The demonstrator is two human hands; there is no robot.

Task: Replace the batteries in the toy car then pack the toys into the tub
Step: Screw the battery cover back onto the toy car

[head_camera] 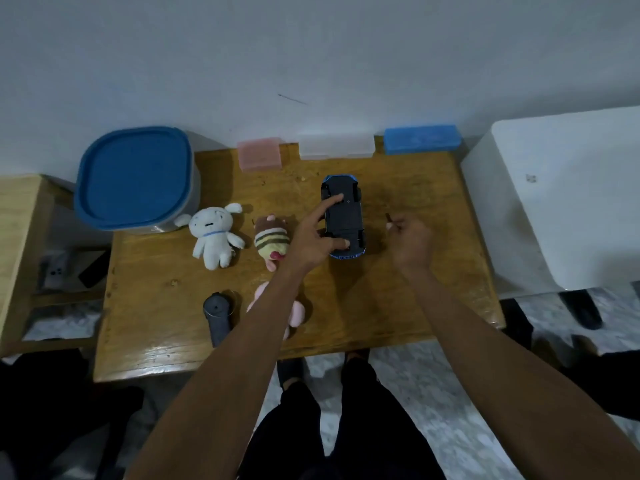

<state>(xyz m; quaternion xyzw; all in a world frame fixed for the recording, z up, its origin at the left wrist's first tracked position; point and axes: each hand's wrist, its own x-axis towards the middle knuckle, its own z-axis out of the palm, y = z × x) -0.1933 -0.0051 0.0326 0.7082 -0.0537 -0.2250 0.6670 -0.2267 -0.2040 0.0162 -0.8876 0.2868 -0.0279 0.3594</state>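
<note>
Head view: the toy car point(343, 216) lies upside down on the wooden surface point(166, 323), right of centre. The left hand point(313, 240) rests on its underside, forefinger and thumb extended and touching the chassis. At the car's 3 o'clock, the right hand point(410, 242) pinches a small dark tool point(389, 219) in curled fingers. The lidded tub point(136, 180) stands at the car's 9 o'clock, past two plush toys.

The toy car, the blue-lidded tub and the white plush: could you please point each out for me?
toy car point(344, 216), head view, dark underside
tub point(135, 176), head view, middle of its blue lid
white plush point(212, 233), head view, its body
</note>
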